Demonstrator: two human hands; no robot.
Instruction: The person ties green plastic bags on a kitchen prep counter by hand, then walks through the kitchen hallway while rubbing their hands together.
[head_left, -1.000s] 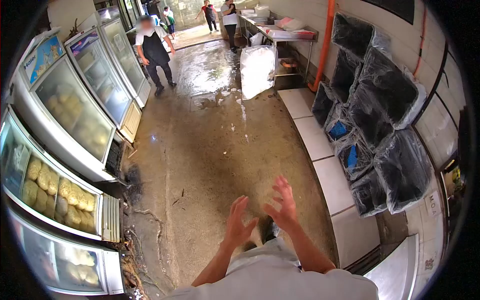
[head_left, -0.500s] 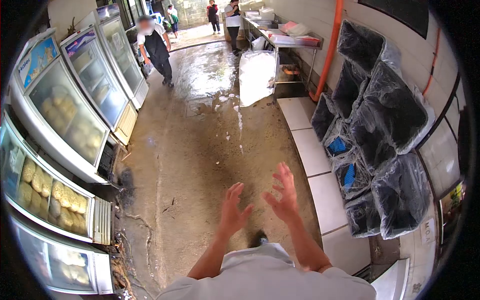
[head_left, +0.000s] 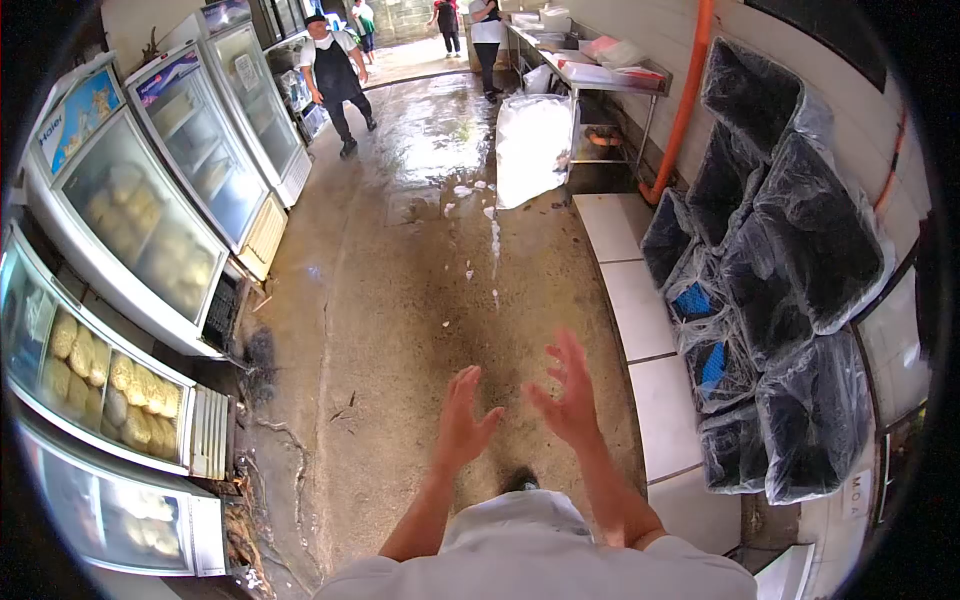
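Observation:
My left hand (head_left: 466, 420) is held out in front of my body over the floor, its fingers raised and the thumb apart. Facing it, my right hand (head_left: 566, 395) is also open, fingers spread and pointing up and forward. Neither hand touches anything, and a gap of bare air lies between them. Beneath both hands is the wet brown concrete floor (head_left: 400, 330). Nearest on the right are the white tiles (head_left: 655, 400) of a low ledge.
Glass-door fridges (head_left: 140, 220) with bagged food line the left. Plastic-lined black crates (head_left: 800, 240) stack on the right. Ahead are a filled white sack (head_left: 535, 150), a steel table (head_left: 610, 75) and an orange pipe (head_left: 683, 100). A person in a dark apron (head_left: 337, 75) stands ahead left; others are farther back.
The whole view has shifted slightly, with the scene moving rightward. The aproned person's legs have changed position. My hands keep nearly the same open pose.

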